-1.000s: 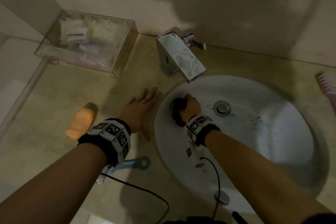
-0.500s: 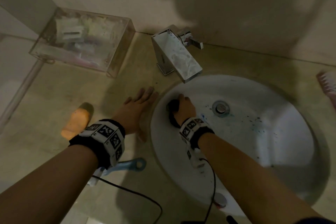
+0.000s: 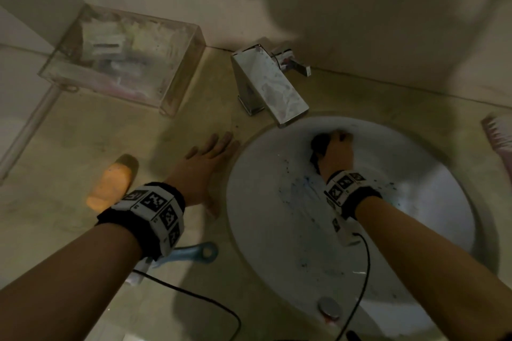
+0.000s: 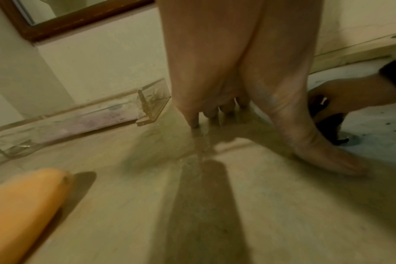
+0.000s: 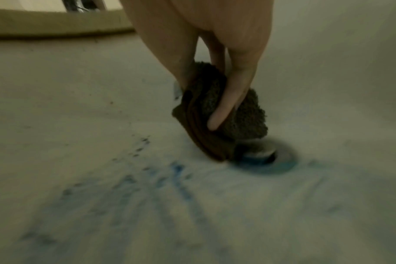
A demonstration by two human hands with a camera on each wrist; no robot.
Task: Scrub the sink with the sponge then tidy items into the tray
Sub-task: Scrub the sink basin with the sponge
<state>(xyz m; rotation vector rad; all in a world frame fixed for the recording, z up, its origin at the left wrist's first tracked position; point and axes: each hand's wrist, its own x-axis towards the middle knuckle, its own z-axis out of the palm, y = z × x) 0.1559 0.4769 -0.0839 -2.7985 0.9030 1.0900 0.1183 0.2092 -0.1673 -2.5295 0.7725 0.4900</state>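
A beige counter (image 3: 277, 299) carries a round white sink (image 3: 415, 230), with a square chrome faucet (image 3: 273, 86) at its far rim, the spout reaching over the basin. A clear tray (image 3: 177, 86) stands at the back left against the wall, with blurred packets inside. An orange bar-shaped object (image 3: 110, 185) lies on the counter left of the left wrist, and a blue handle with a ring end (image 3: 199, 250) lies just beside the sink's near-left rim, partly hidden under the wrist band. A pink bristled brush (image 3: 498, 133) shows at the right edge.

The left hand (image 3: 205, 166) lies flat on the counter just beside the sink rim, fingers (image 4: 194, 114) straight and released, holding nothing.

The right hand (image 3: 336, 152) is inside the basin below the spout, its fingers (image 5: 228, 105) grasping a dark, coarse sponge (image 5: 217, 110). In the right wrist view the sponge's lower edge touches the basin right beside the metal drain (image 5: 265, 151), partly covering it. Blue smears and dark specks streak the white basin near the drain; the picture is blurred there.
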